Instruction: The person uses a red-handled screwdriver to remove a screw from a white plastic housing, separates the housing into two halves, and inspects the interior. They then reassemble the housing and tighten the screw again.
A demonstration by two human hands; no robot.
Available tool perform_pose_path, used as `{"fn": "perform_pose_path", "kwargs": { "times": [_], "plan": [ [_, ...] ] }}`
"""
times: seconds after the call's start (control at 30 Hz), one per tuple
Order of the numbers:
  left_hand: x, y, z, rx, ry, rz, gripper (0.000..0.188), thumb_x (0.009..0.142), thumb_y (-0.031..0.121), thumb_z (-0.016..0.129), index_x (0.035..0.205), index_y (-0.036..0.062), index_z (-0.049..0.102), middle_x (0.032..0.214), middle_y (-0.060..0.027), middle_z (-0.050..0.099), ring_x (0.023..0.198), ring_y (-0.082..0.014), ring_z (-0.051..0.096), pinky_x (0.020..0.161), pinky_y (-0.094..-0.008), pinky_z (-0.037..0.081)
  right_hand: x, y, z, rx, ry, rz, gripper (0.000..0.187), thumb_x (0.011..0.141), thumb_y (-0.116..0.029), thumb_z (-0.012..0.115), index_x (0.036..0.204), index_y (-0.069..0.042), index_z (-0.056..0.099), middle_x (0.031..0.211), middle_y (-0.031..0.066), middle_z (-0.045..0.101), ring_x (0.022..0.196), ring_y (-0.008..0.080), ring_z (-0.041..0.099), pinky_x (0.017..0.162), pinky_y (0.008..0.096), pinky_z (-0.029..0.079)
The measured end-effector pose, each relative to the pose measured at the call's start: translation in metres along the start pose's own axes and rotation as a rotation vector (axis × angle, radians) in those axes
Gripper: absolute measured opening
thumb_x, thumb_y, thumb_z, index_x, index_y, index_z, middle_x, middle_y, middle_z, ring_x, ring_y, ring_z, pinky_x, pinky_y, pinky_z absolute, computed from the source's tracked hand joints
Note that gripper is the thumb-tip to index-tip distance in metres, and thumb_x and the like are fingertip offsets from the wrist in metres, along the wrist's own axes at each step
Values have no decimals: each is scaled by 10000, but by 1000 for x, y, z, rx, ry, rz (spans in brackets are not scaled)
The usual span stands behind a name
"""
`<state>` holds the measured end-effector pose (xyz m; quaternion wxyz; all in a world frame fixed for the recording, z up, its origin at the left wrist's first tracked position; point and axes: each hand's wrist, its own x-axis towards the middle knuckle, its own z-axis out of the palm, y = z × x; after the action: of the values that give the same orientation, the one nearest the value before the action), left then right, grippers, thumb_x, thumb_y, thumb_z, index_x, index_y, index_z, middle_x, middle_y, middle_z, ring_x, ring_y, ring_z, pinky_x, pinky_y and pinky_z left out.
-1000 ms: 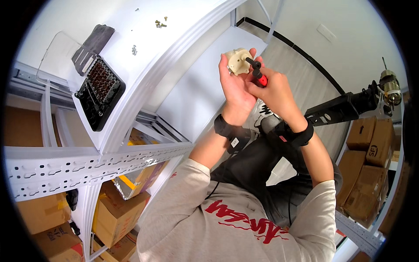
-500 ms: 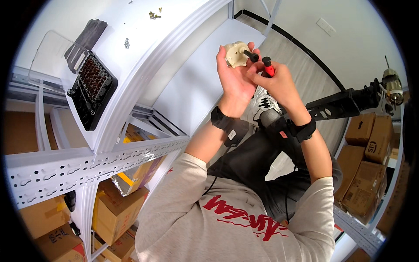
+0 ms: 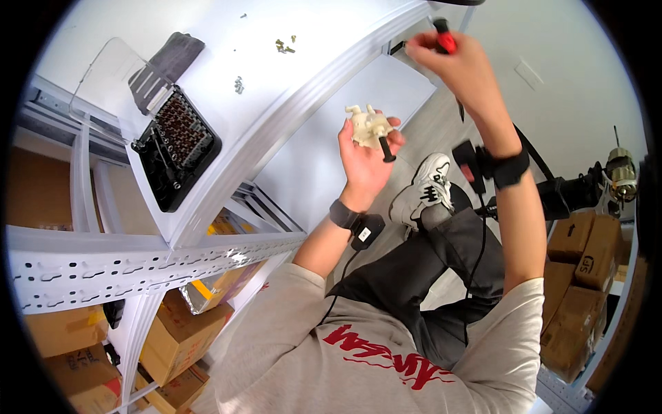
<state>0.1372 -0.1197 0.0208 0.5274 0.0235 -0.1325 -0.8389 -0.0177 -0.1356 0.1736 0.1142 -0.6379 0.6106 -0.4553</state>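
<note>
My left hand (image 3: 365,162) holds a cream moulded plastic part (image 3: 369,127) on its palm and fingers, out over the gap beside the table. From the part a black stem with a flared end (image 3: 387,150) sticks out toward me. Raised near the table's far right edge, my right hand (image 3: 458,58) is closed around a screwdriver with a red and black handle (image 3: 446,38). A thin dark tip shows below that hand, probably its shaft. The right thumb and forefinger meet; whether anything small sits between them I cannot make out.
On the white table (image 3: 269,131) lie brass-coloured screws (image 3: 284,47), silver screws (image 3: 238,85) and an opened bit case (image 3: 178,148) beside a grey pouch (image 3: 169,65). Cardboard boxes (image 3: 183,334) fill the shelves below. A black arm with a metal motor (image 3: 622,172) stands at right.
My right hand has moved away from the part, up and right, with the screwdriver. My left hand has lowered slightly and turned the part, so its black stem points toward me.
</note>
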Motion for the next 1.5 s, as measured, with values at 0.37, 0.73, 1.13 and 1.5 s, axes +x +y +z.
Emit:
{"fn": "perform_pose_path", "kwargs": {
  "times": [0.37, 0.73, 1.13, 1.5],
  "plan": [
    [-9, 10, 20, -89, 13, -70, 564, 867, 600, 501, 1044, 69, 575, 939, -136, 626, 688, -227, 538, 695, -338, 416, 94, -18, 49, -166, -58, -63, 204, 745, -174, 629, 792, 16, 684, 720, 225, 652, 681, 344, 652, 642, 394, 501],
    [-10, -1, 11, -60, -21, -100, 550, 893, 572, 483, 1085, 65, 578, 987, -159, 623, 705, -246, 557, 704, -339, 420, 98, -2, 54, -86, -92, -218, 217, 815, -242, 691, 859, -30, 698, 787, 167, 677, 723, 301, 650, 661, 365, 487],
    [-13, -3, 9, 98, -31, -48, 518, 925, 508, 463, 1140, 43, 541, 1079, -200, 610, 751, -252, 583, 741, -341, 436, 84, -5, 40, 112, 93, 30, 223, 842, -204, 670, 935, -6, 706, 810, 104, 702, 735, 195, 644, 680, 316, 487],
    [0, -38, 6, 227, -77, -45, 394, 940, 340, 520, 1181, 27, 519, 1258, -231, 533, 1001, -279, 554, 940, -391, 431, -24, -19, -70, 253, 76, -159, 278, 960, -232, 590, 942, 31, 679, 812, 52, 679, 741, 89, 592, 673, 254, 477]
  ]
}}
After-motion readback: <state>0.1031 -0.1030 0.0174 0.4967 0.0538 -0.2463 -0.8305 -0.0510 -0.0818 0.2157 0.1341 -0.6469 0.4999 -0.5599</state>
